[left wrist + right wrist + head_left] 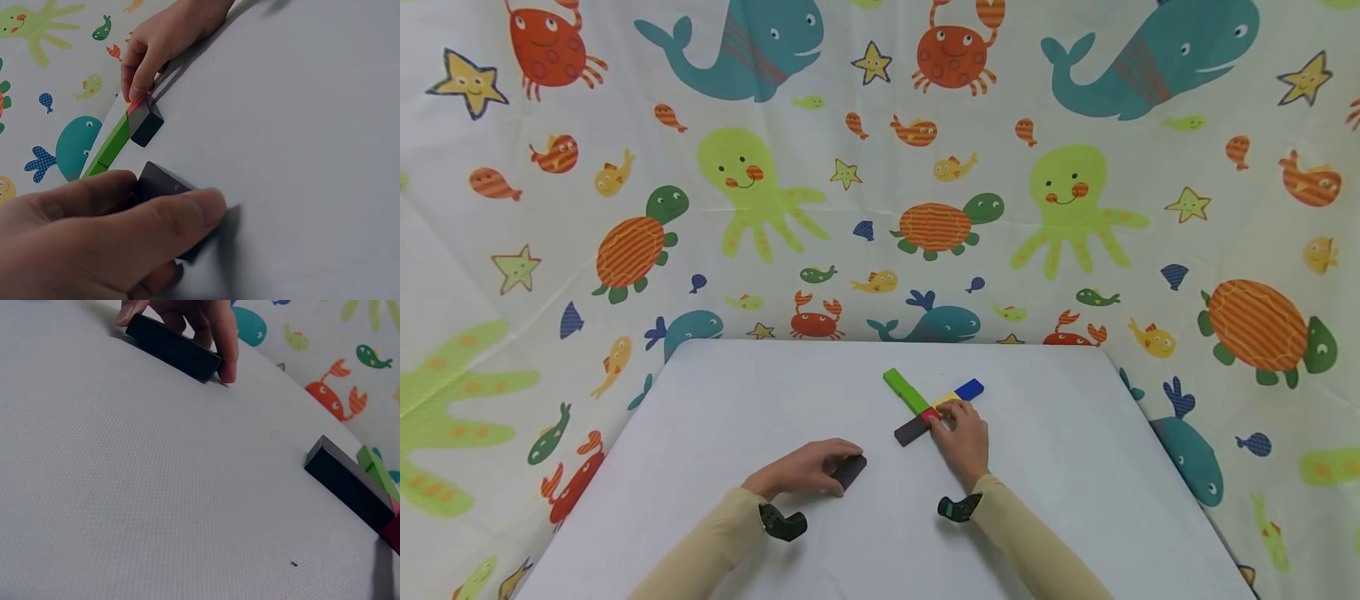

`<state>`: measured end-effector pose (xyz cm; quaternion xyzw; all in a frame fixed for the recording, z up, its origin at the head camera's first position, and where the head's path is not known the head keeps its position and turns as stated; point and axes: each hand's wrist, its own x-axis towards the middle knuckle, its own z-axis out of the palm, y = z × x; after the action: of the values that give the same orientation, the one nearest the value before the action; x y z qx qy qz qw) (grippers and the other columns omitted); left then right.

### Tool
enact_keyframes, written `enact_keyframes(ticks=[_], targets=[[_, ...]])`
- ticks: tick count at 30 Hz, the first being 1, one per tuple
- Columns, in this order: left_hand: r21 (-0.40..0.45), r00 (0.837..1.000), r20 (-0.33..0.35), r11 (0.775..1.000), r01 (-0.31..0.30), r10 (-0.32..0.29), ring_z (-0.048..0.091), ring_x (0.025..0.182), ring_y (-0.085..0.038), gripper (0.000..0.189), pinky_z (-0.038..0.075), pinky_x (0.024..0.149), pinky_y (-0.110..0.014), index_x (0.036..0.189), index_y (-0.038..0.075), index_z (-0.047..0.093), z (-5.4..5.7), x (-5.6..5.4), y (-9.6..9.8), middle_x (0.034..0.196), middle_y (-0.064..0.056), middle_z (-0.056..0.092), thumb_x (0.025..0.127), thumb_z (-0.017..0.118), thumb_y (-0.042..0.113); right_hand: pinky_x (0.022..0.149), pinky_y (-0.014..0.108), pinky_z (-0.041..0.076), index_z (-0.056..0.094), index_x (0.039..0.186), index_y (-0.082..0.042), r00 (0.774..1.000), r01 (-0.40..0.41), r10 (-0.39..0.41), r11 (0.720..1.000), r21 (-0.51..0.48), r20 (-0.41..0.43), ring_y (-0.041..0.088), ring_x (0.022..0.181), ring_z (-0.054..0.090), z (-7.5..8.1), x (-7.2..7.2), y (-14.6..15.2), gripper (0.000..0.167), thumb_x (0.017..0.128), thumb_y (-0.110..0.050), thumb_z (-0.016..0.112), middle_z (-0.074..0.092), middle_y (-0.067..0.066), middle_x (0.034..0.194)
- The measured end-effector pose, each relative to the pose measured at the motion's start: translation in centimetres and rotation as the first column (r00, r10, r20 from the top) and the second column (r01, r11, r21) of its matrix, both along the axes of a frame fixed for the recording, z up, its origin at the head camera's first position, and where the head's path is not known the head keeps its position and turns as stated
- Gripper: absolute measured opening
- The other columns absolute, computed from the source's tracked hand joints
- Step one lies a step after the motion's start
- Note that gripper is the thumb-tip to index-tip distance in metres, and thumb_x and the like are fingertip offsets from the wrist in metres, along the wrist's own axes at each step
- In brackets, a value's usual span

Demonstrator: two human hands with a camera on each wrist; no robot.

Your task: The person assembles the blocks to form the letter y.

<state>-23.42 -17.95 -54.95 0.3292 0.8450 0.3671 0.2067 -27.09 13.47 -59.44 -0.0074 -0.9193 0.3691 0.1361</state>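
My left hand (805, 469) holds a black block (850, 472) by its ends between thumb and fingers, low over the white table; the left wrist view shows this block (162, 183) close up. Farther right, blocks form a cross: a green arm (904, 390), a yellow block (946, 401), a blue block (970, 389), another black block (912, 431) and a red block (930, 414) at the joint. My right hand (964, 437) pinches the red block and partly covers the yellow one. In the right wrist view, the joined black block (350, 481) lies apart from the held one (175, 350).
The white table (760, 392) spreads around both hands. A curtain (865, 183) printed with sea animals hangs behind its far edge and down both sides. Each wrist wears a small dark camera, one on the left (782, 522), one on the right (959, 507).
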Motion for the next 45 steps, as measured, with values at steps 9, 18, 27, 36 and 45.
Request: enact_keyframes(ticks=[9, 18, 27, 36, 45], targets=[[-0.033, 0.998, 0.063, 0.999, 0.026, -0.023, 0.051, 0.116, -0.017, 0.064, 0.044, 0.097, -0.035, 0.144, 0.015, 0.049, 0.9, -1.5, 2.3, 0.143, 0.001, 0.049, 0.086, 0.075, 0.009, 0.087, 0.043, 0.040, 0.071, 0.110, -0.013, 1.000, -0.005, 0.005, 1.000, 0.005, -0.006, 0.023, 0.101, 0.056, -0.1, 0.1, 0.0, 0.031, 0.088, -0.035, 0.072, 0.060, 0.005, 0.111], [-0.064, 0.997, 0.067, 0.998, -0.025, 0.029, 0.050, 0.122, -0.022, 0.058, 0.044, 0.100, -0.040, 0.141, 0.011, 0.053, 0.6, -2.7, 3.5, 0.146, -0.002, 0.045, 0.087, 0.073, 0.011, 0.088, 0.043, 0.039, 0.071, 0.111, -0.012, 1.000, -0.009, 0.009, 1.000, 0.004, 0.003, 0.023, 0.100, 0.055, 0.4, 0.0, 0.2, 0.032, 0.089, -0.035, 0.072, 0.060, 0.006, 0.110], [-0.017, 0.999, -0.011, 0.999, -0.042, 0.042, 0.054, 0.108, -0.017, 0.044, 0.048, 0.091, -0.033, 0.129, 0.009, 0.064, 0.3, -3.2, 5.0, 0.128, -0.001, 0.055, 0.086, 0.075, 0.016, 0.087, 0.042, 0.040, 0.072, 0.110, -0.013, 0.999, -0.012, 0.012, 1.000, -0.005, -0.030, 0.023, 0.099, 0.056, 0.3, 0.0, 0.2, 0.032, 0.088, -0.036, 0.072, 0.060, 0.005, 0.109], [0.025, 0.998, -0.022, 0.998, -0.065, 0.066, 0.056, 0.106, -0.016, 0.041, 0.049, 0.090, -0.031, 0.125, 0.009, 0.067, 0.1, -3.3, 6.0, 0.123, 0.000, 0.058, 0.086, 0.077, 0.018, 0.083, 0.043, 0.039, 0.072, 0.107, -0.011, 0.998, -0.013, 0.014, 1.000, 0.015, -0.068, 0.024, 0.099, 0.057, 0.1, -0.1, 0.1, 0.030, 0.087, -0.035, 0.073, 0.061, 0.005, 0.107], [0.026, 0.995, -0.020, 0.995, -0.093, 0.094, 0.056, 0.103, -0.015, 0.042, 0.049, 0.089, -0.031, 0.125, 0.009, 0.066, 0.1, -3.5, 6.2, 0.121, -0.001, 0.060, 0.085, 0.077, 0.016, 0.083, 0.044, 0.039, 0.072, 0.108, -0.011, 0.997, -0.012, 0.013, 1.000, 0.019, -0.071, 0.024, 0.099, 0.057, 0.2, -0.1, 0.1, 0.031, 0.087, -0.035, 0.073, 0.061, 0.005, 0.106]])
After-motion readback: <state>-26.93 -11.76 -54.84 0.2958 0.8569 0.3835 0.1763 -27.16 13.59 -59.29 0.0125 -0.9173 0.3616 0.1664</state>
